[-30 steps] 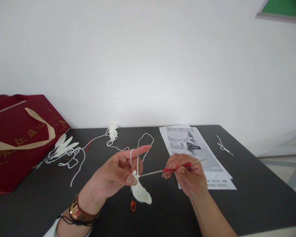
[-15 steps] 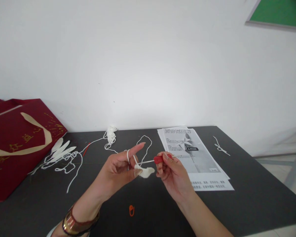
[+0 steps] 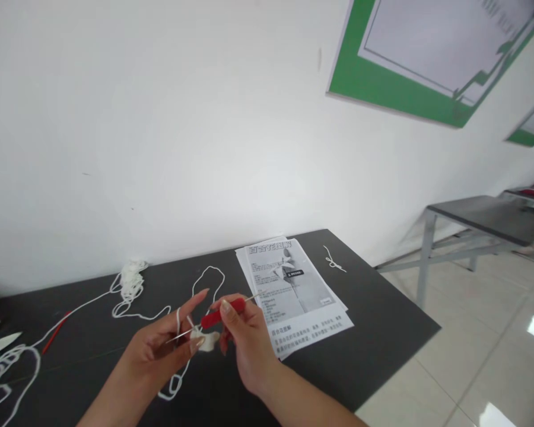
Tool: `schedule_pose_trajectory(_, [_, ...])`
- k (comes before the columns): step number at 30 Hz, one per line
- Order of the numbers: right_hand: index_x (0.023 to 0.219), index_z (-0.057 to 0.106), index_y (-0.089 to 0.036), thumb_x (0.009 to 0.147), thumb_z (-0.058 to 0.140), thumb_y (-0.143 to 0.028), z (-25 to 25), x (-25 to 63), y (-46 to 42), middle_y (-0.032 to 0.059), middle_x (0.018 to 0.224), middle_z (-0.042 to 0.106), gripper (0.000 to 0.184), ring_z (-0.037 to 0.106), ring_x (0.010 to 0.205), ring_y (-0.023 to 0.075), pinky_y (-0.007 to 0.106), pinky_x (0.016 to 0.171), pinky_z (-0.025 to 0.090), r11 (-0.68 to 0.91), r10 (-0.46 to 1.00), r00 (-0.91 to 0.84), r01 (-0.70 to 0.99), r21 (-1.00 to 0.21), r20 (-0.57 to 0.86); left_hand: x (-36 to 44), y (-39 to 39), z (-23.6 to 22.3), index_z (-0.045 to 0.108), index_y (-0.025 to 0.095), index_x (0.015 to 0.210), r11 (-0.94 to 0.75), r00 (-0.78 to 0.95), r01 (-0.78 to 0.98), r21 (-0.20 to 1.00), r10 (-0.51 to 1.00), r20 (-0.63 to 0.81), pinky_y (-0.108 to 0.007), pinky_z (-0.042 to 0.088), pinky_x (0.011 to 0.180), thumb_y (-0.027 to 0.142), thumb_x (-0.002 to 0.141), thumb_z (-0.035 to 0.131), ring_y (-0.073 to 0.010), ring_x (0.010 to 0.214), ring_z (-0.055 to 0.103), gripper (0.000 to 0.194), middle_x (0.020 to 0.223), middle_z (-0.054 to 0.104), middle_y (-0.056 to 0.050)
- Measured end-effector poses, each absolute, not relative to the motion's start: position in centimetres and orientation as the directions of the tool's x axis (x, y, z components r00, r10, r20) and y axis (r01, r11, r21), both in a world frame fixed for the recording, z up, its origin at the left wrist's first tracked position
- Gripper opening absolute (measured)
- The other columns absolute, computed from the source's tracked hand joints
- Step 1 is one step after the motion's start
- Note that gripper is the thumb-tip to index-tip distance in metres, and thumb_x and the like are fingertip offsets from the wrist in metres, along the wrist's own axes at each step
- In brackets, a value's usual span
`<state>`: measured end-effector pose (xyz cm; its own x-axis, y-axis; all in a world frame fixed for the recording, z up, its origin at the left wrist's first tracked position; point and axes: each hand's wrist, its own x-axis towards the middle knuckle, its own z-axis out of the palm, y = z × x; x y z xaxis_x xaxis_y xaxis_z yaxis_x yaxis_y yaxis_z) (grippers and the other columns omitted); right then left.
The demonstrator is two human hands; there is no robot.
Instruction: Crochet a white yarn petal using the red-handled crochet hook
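Note:
My left hand [image 3: 162,347] pinches a small white crocheted piece [image 3: 206,340] between thumb and fingers, with white yarn [image 3: 178,317] looped over the raised index finger. My right hand [image 3: 244,335] grips a crochet hook by its red handle [image 3: 216,317]; the metal shaft runs left through the piece. Both hands hover just above the black table [image 3: 374,314]. The yarn trails back to a small white bundle [image 3: 131,281] near the wall.
Printed instruction sheets [image 3: 293,290] lie right of my hands. A knotted yarn scrap [image 3: 333,261] sits near the table's far right corner. White crocheted petals [image 3: 0,341] and loose yarn lie at the left edge. Another grey table [image 3: 480,216] stands on the tiled floor to the right.
The view has swung right and up, so the red bag and orange marker left the frame. My right hand pushed the hook further left through the white piece; hands are closer together.

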<state>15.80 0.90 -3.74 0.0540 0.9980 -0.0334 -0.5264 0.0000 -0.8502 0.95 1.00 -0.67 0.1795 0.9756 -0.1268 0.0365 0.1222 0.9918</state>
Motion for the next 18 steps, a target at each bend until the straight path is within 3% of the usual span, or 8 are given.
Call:
schedule_pose_trajectory(2, [0.084,0.069,-0.015,0.076,0.072,-0.051,-3.9,15.7,0.9,-0.0022,0.061,0.064,0.037,0.038,0.036,0.0026,0.016,0.033,0.029,-0.025,0.999,0.022,-0.487,-0.873,-0.041,0.9,1.0,-0.6,0.078,0.027,0.093,0.108,0.161,0.065,0.992,0.98,-0.117,-0.036,0.055,0.077,0.038,0.066,0.081,-0.0342,0.105,0.065,0.029,0.111,0.074,-0.005])
schedule_pose_trajectory(5, [0.083,0.07,-0.015,0.076,0.072,-0.053,-4.1,15.6,1.0,-0.0054,0.053,0.056,0.039,0.035,0.034,0.0023,0.016,0.032,0.026,-0.041,0.998,-0.052,-0.438,-0.898,-0.02,0.6,1.1,-0.4,0.077,0.029,0.102,0.091,0.162,0.092,0.992,0.981,-0.105,-0.038,0.054,0.084,0.04,0.065,0.081,-0.0346,0.107,0.064,0.038,0.118,0.072,-0.005])
schedule_pose_trajectory(9, [0.082,0.069,-0.014,0.073,0.075,-0.052,-4.5,15.4,1.1,-0.0071,0.046,0.053,0.039,0.039,0.032,0.0029,0.014,0.03,0.029,-0.09,0.986,-0.164,-0.397,-0.913,-0.025,-0.4,2.0,-0.6,0.071,0.03,0.116,0.093,0.327,0.103,0.99,0.937,-0.122,-0.039,0.052,0.088,0.041,0.071,0.077,-0.0295,0.095,0.069,0.047,0.097,0.078,-0.004])
schedule_pose_trajectory(12, [0.084,0.067,-0.013,0.069,0.075,-0.056,-4.7,15.3,1.1,-0.0047,0.048,0.059,0.046,0.052,0.034,0.007,0.016,0.034,0.043,-0.186,0.967,-0.238,-0.41,-0.893,-0.092,-1.0,2.6,-0.8,0.069,0.025,0.121,0.07,0.411,0.161,0.984,0.902,-0.132,-0.038,0.055,0.078,0.039,0.076,0.073,-0.0259,0.077,0.07,0.048,0.077,0.077,-0.004])
schedule_pose_trajectory(15, [0.081,0.065,-0.013,0.067,0.077,-0.055,-4.7,15.3,1.1,-0.002,0.055,0.065,0.046,0.058,0.04,0.0078,0.018,0.041,0.05,-0.186,0.971,-0.221,-0.431,-0.883,-0.097,-1.3,2.7,-1.1,0.069,0.024,0.121,0.036,0.401,0.183,0.982,0.91,-0.108,-0.037,0.054,0.079,0.037,0.077,0.072,-0.0256,0.08,0.069,0.046,0.083,0.077,-0.005])
schedule_pose_trajectory(18, [0.078,0.064,-0.014,0.071,0.075,-0.053,-4.7,15.4,1.2,-0.0066,0.043,0.056,0.041,0.048,0.032,0.0055,0.014,0.033,0.042,-0.128,0.974,-0.222,-0.396,-0.909,-0.04,-1.0,2.6,-1.3,0.068,0.028,0.122,-0.013,0.403,0.192,0.981,0.913,-0.067,-0.036,0.051,0.085,0.035,0.08,0.07,-0.0253,0.086,0.069,0.043,0.089,0.078,-0.003])
